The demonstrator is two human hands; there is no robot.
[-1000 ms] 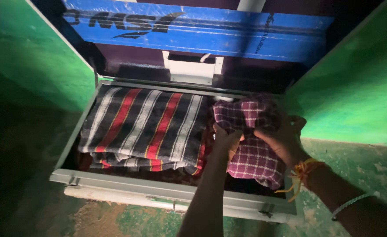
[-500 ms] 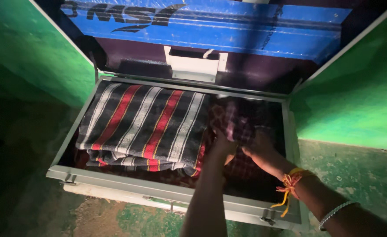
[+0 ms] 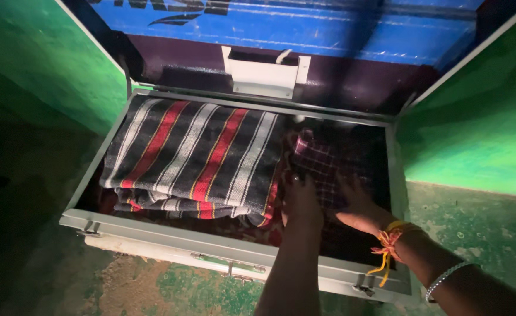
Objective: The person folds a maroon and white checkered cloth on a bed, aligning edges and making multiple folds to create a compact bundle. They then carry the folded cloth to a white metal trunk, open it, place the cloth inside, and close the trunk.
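Open grey metal trunk (image 3: 170, 243) on a worn green floor (image 3: 480, 228), seen from above, its raised lid (image 3: 305, 35) leaning back between green walls (image 3: 475, 117). In the left part of the trunk lies a folded striped blanket (image 3: 193, 155), dark with red and white bands, its layered edges showing toward the front wall. Just beside its right edge, the left hand (image 3: 301, 202) reaches over the front rim and lies palm down, fingers held together, on the near end of a maroon checked cloth (image 3: 322, 167). This cloth sits low in the right part of the trunk, touching the blanket's side. Further right, the right hand (image 3: 357, 208) presses flat on the same cloth with fingers spread; neither hand pinches the fabric, though the shadow there makes the fingertips hard to read. An orange thread band (image 3: 390, 240) circles the right wrist, and a pale bangle (image 3: 445, 278) sits further up the forearm.
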